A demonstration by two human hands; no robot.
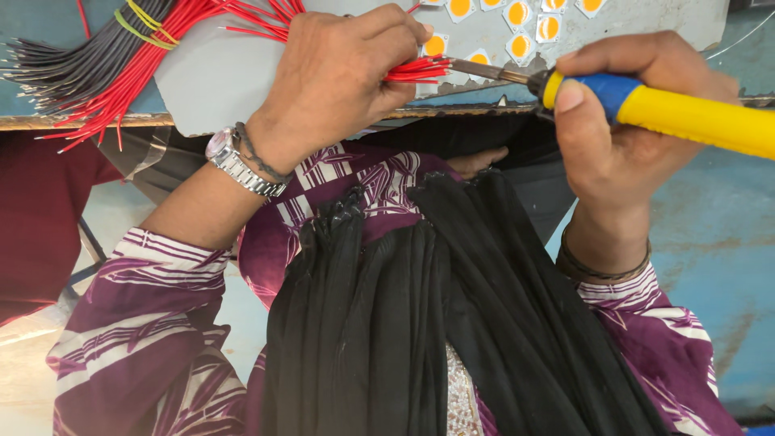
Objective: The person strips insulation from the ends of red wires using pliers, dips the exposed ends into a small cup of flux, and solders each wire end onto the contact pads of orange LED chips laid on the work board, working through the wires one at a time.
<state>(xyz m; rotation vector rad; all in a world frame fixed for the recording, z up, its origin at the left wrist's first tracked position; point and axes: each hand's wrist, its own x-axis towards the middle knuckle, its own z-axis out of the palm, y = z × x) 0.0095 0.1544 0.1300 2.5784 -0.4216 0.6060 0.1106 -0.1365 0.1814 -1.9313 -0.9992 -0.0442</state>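
Both hands meet: left (339,77) pinching red wires (416,71) (bunched), right (622,121) gripping soldering iron (686,113).

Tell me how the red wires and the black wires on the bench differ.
The red wires fan out loosely, and some run under the left hand, ends pinched near the soldering iron held in the right hand; the black wires lie together at the far left, untouched. Both are thin, cut lengths, bound by yellow bands.
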